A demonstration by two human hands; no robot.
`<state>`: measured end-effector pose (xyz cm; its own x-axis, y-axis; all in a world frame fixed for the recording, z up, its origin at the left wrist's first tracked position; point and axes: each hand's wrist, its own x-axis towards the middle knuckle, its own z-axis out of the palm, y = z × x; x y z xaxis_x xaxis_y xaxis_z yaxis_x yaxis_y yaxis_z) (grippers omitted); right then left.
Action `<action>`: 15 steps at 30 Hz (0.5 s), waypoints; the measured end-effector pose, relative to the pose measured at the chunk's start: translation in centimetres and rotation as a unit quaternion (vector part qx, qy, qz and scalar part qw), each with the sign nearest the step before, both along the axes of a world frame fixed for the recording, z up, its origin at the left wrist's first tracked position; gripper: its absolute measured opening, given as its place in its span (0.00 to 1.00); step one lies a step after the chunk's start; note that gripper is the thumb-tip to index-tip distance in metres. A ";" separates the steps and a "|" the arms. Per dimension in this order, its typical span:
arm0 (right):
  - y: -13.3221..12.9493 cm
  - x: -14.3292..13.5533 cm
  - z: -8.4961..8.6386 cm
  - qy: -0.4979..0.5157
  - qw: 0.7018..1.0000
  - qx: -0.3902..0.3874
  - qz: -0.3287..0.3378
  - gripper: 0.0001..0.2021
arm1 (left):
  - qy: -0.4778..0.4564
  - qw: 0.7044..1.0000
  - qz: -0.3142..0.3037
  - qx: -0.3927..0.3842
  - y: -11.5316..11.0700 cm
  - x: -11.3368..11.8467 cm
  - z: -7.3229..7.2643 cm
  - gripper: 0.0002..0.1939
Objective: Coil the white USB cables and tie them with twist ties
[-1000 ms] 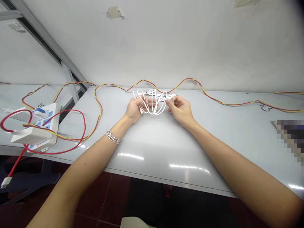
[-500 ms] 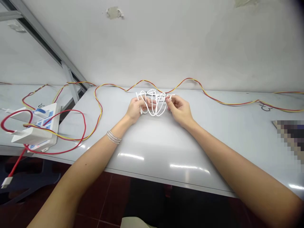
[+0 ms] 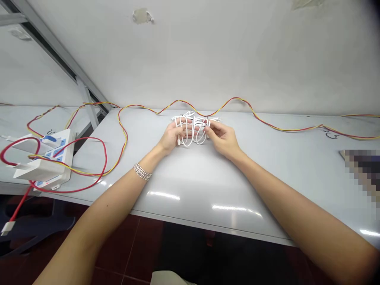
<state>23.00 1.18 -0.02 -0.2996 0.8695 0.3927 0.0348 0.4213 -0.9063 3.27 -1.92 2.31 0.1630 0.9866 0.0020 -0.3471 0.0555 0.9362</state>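
Between both hands, near the back of the grey table (image 3: pixel 184 174), hangs a loosely looped white cable (image 3: pixel 192 136). My left hand (image 3: pixel 172 136), with a silver bracelet on its wrist, grips the cable's left side between thumb and fingers; a small white connector shows below the thumb. The cable's right side is pinched by my right hand (image 3: pixel 221 137). Behind the fingers lie white cable bundles (image 3: pixel 187 114) with dark ties, partly hidden by the loops and hands.
A red and yellow wire (image 3: pixel 178 101) runs along the wall side of the table. At the left, a white power strip (image 3: pixel 69 146) carries plugged-in adapters (image 3: pixel 44 170) and a red cable (image 3: pixel 105 154). A pixelated object (image 3: pixel 363 168) lies at the right edge.
My hands have drawn slightly closer together and the white loops between them are narrower. More of my left fingers show behind the cable.
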 end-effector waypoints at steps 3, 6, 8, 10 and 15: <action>-0.1 0.0 0.1 -0.012 1.000 0.008 -0.001 0.25 | 0.039 0.999 0.000 0.029 0.0 0.0 -0.2 0.21; -0.1 0.0 0.0 -0.026 0.999 0.022 -0.007 0.24 | 0.086 0.994 0.003 0.073 -0.1 0.1 -0.2 0.24; -0.2 0.0 0.0 -0.034 0.999 0.029 -0.005 0.24 | 0.114 0.989 0.001 0.095 -0.2 0.1 -0.2 0.25; -0.2 0.0 -0.1 -0.037 0.999 0.034 -0.003 0.23 | 0.143 0.984 -0.011 0.106 -0.4 0.2 -0.2 0.26; -0.3 0.1 -0.2 -0.036 0.998 0.042 0.006 0.22 | 0.215 0.968 -0.039 0.122 -0.5 0.3 -0.8 0.24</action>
